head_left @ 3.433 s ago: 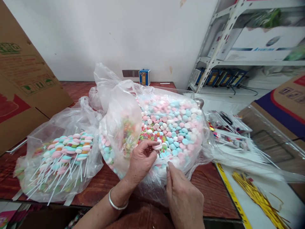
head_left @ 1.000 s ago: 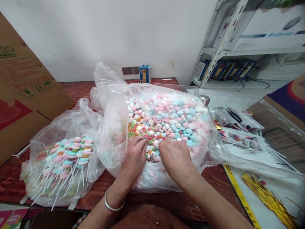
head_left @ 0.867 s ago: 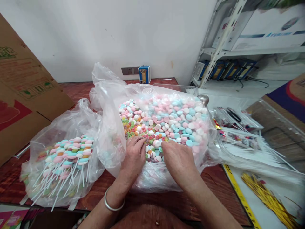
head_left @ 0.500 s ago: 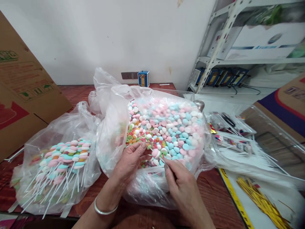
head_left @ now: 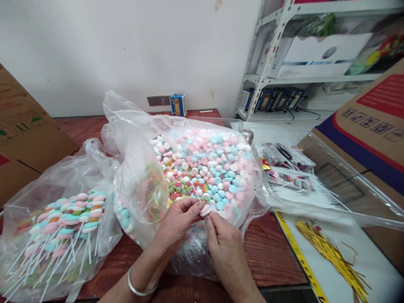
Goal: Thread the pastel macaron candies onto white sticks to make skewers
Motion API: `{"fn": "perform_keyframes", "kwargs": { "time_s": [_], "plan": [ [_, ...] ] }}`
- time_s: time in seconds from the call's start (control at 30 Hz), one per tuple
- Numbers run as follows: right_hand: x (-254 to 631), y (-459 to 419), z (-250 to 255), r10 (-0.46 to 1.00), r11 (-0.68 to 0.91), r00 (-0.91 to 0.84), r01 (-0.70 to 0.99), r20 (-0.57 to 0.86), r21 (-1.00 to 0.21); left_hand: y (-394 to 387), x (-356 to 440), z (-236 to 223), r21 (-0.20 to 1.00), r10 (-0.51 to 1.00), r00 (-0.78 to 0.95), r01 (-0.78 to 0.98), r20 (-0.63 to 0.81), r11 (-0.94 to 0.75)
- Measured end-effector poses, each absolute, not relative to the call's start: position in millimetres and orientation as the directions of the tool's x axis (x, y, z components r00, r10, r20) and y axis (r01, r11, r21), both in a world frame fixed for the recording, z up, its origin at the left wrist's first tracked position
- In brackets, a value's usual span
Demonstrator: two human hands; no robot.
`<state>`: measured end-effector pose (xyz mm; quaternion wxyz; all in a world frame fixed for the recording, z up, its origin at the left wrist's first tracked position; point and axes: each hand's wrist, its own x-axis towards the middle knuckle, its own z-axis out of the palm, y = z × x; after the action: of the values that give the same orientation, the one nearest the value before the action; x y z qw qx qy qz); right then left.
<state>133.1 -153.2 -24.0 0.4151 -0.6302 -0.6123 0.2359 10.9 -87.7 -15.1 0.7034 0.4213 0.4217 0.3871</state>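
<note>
Counter of red-brown wood (head_left: 271, 252) supports a clear plastic bag (head_left: 134, 143) of round pastel candies (head_left: 217, 180). Over the bag's near side, the left hand (head_left: 176, 223) and right hand (head_left: 226, 245) together pinch a pink-and-white candy (head_left: 206, 209) and a slim white stick (head_left: 195, 190).

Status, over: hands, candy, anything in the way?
Left hand, right hand: fingertips at round pink-and-white candy. Thin white stick by left fingertips. Folds of translucent plastic bag cover left side of pastel candy heap.

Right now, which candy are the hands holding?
The pink-and-white candy held by the left hand and right hand; the others are in the middle bag or on sticks at left.
</note>
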Motion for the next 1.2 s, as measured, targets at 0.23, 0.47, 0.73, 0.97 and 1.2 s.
{"fn": "perform_keyframes", "kwargs": {
  "time_s": [0.23,0.47,0.73,0.97,1.2],
  "plan": [
    [171,-138,-26,0.908,0.006,0.308,0.670,0.284,-0.743,-64,22,-11,0.841,0.944,0.307,0.475,0.118,-0.260],
    [191,-115,-15,0.943,-0.119,0.270,0.818,0.193,-0.563,-49,38,-20,0.277,0.848,0.495,0.802,0.188,-0.530],
    [175,-71,-19,0.980,-0.057,0.148,0.846,0.131,-0.530,-55,33,-27,0.532,0.888,0.359,0.711,0.288,-0.460],
    [192,-84,-18,0.979,0.030,0.138,0.634,0.152,-0.772,-48,28,-20,0.996,0.986,0.166,0.088,-0.025,0.010],
    [183,-93,-19,0.989,0.108,0.060,0.322,0.135,-0.940,-58,31,1,0.974,0.935,0.312,-0.088,-0.171,0.208]
  ]
}}
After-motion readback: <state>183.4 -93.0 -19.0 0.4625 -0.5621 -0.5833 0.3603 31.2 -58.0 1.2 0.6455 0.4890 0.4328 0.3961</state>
